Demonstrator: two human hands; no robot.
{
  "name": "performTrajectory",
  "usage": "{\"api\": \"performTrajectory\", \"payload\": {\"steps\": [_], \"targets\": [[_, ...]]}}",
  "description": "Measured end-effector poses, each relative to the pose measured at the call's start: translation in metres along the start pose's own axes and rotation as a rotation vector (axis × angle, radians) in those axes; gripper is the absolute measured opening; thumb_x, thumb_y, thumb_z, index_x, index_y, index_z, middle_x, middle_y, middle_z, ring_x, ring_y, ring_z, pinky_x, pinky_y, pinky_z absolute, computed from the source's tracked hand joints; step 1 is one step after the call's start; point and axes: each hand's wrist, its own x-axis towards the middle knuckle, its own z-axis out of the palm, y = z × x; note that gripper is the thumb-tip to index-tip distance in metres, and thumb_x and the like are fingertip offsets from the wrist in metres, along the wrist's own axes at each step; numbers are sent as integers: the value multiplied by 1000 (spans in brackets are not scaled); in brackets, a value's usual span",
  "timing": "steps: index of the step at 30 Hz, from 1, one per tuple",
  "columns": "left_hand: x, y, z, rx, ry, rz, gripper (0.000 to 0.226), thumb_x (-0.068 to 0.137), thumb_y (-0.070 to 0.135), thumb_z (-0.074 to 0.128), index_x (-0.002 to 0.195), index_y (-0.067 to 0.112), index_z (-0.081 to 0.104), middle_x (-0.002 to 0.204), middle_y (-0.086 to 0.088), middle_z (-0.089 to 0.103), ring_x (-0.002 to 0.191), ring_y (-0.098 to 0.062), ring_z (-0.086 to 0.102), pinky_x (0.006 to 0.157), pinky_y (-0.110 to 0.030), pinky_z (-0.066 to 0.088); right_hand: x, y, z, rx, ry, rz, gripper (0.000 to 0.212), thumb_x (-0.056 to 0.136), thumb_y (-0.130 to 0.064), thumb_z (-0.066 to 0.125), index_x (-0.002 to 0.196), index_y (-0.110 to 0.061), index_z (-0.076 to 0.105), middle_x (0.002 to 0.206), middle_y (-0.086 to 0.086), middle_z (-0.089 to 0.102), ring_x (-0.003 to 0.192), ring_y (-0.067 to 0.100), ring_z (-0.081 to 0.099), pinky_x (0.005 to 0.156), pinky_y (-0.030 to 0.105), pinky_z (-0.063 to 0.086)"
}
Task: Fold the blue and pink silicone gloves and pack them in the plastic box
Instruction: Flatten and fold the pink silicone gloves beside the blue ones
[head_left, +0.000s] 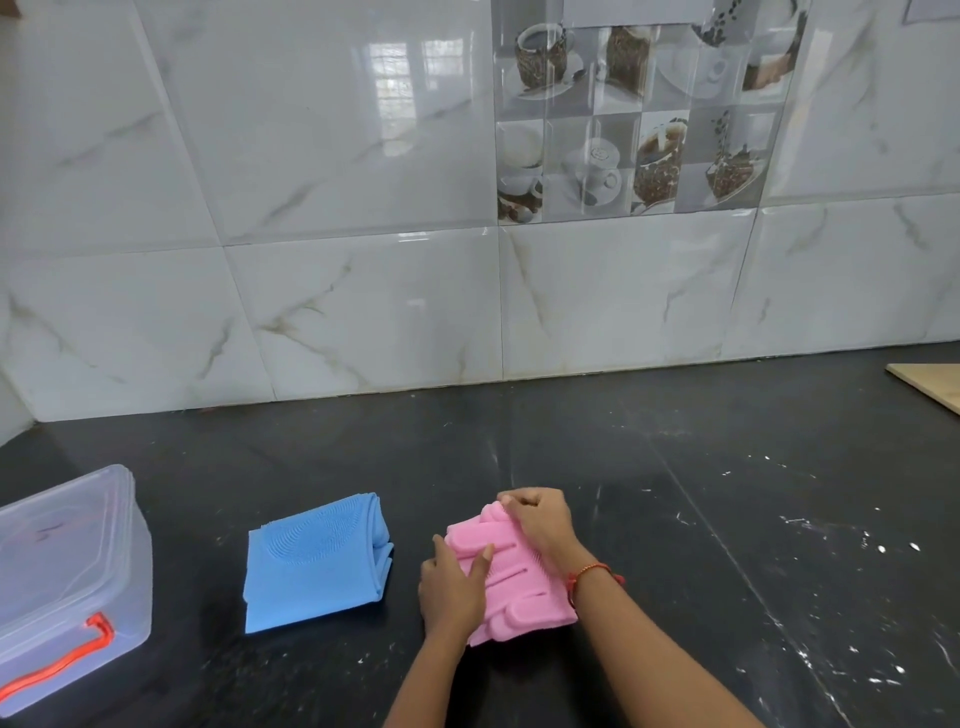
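Hands work the pink gloves at near centre of the bench: left hand presses flat to hold the fold, right hand pinches the far edge. Blue gloves lie folded just left; the plastic box, lid on, waits far left, path unobstructed.

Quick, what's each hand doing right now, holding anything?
Left hand: open, fingers flat, pressing on the pink silicone glove.
Right hand: fingers curled, gripping the far edge of the pink silicone glove.
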Motion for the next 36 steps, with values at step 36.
{"api": "performTrajectory", "payload": {"steps": [36], "targets": [[40,-61,-158,48,524,-442,79,84,46,60,143,5,28,145,-27,28,133,-43,28,109,-48,25,-22,5,16,-482,204,77,36,82,-47,55,88,-11,53,93,5,63,79,22,54,66,28,40]]}}
